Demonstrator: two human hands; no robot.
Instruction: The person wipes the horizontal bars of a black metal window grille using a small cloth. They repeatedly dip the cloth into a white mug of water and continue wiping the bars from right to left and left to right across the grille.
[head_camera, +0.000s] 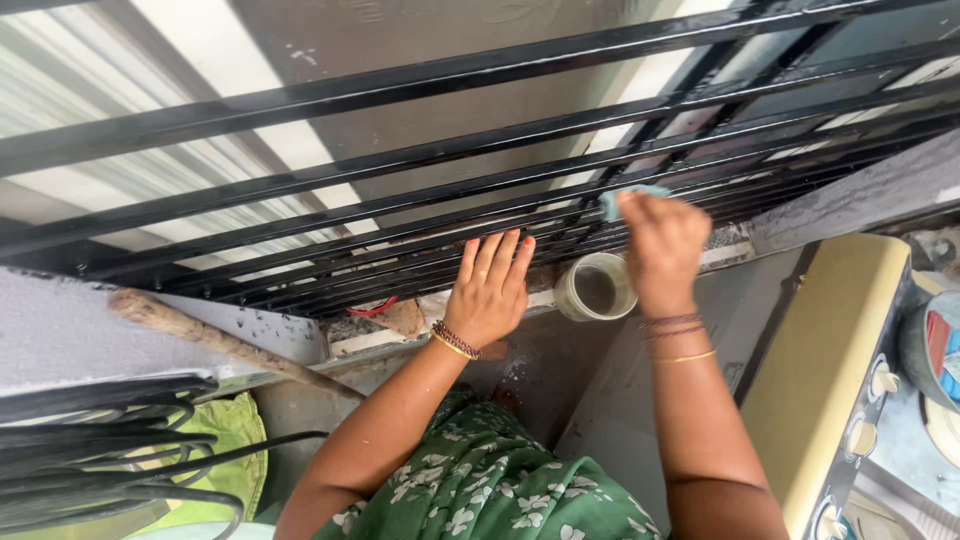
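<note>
Pinching a small blue cloth (628, 196) in our right hand (662, 250), we press it on the black window grille (420, 160); soft and light, it bunches easily. Our left hand (488, 290) rests flat, released, near the ledge's glass jar (597, 288).

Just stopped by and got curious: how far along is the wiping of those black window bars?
Done: hard to judge; the upper black bars look glossy. In hand: the right hand presses a light blue cloth against a lower bar, while the left hand rests flat on the bars. An open jar stands on the ledge between the hands. Left: the ledge looks dusty and speckled.
</note>
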